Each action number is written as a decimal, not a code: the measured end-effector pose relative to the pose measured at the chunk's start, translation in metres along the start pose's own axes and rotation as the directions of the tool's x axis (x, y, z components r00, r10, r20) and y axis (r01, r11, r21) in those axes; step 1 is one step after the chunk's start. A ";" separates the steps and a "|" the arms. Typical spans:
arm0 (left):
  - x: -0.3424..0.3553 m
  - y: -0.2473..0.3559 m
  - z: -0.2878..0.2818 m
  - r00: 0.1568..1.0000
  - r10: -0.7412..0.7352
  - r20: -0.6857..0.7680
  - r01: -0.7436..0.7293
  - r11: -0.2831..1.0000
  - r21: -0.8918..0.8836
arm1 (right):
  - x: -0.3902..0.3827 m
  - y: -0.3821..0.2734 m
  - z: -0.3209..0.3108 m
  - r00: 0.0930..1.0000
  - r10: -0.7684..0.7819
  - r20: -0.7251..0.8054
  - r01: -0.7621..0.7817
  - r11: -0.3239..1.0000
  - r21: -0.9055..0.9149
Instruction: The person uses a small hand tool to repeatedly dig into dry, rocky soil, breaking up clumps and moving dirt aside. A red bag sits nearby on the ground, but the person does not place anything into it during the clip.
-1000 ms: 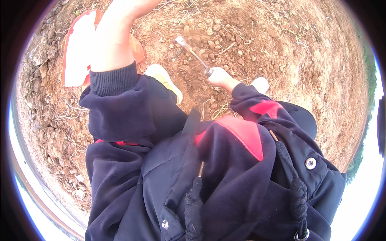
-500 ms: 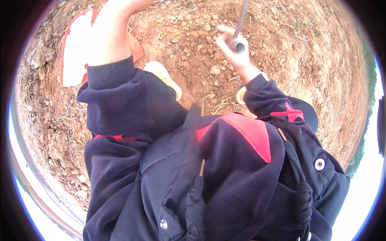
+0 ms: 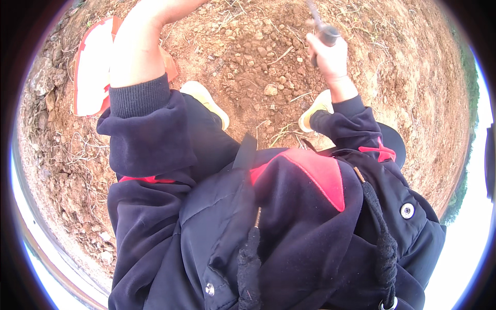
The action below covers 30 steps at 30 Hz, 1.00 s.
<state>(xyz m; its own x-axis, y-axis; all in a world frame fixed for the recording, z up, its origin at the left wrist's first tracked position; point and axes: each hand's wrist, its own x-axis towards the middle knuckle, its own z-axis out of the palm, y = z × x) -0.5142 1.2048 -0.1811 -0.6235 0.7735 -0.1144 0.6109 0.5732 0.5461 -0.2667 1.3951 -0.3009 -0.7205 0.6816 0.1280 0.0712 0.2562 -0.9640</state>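
My right hand point(image 3: 332, 56) is closed around a slim grey-brown rod point(image 3: 314, 13) that has a thick, round dark end. The rod runs up past the top edge, so its far end and its kind are hidden. At the upper left my bare left forearm reaches up from a pushed-up dark sleeve. Only the bent wrist side of my left hand point(image 3: 178, 6) shows at the top edge; its fingers are out of the picture. Beneath the rod lies loose brown soil point(image 3: 248, 57) with small stones.
A white and orange-red sheet or bag point(image 3: 93, 70) lies on the ground beside my left forearm. My pale yellow shoes point(image 3: 205, 101) stand apart on the soil. A light stone point(image 3: 270, 90) and dry stalks lie between them. Rougher clods point(image 3: 46, 82) are at far left.
My right hand has moved up and to the right with the rod, and the rod's slant has changed. The left forearm has barely shifted.
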 end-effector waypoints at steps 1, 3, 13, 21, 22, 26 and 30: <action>-0.001 0.000 0.000 1.000 0.005 -0.008 -0.005 1.000 0.017 | 0.010 -0.007 -0.001 0.993 -0.100 -0.061 0.106 0.990 0.093; -0.002 -0.001 0.000 1.000 0.013 -0.027 -0.012 0.999 0.049 | 0.026 -0.004 0.001 0.966 -0.227 -0.124 0.236 0.969 0.069; 0.005 -0.007 0.001 0.999 0.027 -0.023 -0.025 0.997 0.078 | -0.062 0.121 0.020 0.561 0.814 0.147 -0.823 0.568 -0.003; 0.003 0.002 0.001 0.997 0.070 -0.012 -0.069 0.992 0.105 | 0.011 0.021 -0.006 0.978 0.207 -0.020 -0.207 0.978 -0.031; -0.001 0.003 0.001 0.998 0.058 0.008 -0.058 0.993 0.106 | 0.021 0.011 -0.007 0.999 0.010 -0.052 -0.010 1.000 0.009; -0.007 0.005 0.000 0.999 0.025 0.042 -0.024 0.999 -0.032 | 0.056 0.021 0.001 0.928 -0.357 -0.107 0.362 0.931 0.041; -0.001 0.003 0.002 0.999 0.003 0.045 -0.004 1.000 0.029 | 0.013 0.092 0.023 0.996 0.054 -0.074 -0.061 0.994 -0.093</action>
<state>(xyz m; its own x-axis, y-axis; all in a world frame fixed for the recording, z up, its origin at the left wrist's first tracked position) -0.5108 1.2062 -0.1811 -0.5991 0.7864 -0.1505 0.6271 0.5777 0.5225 -0.2849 1.4117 -0.3930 -0.6627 0.7432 0.0921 0.1793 0.2769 -0.9440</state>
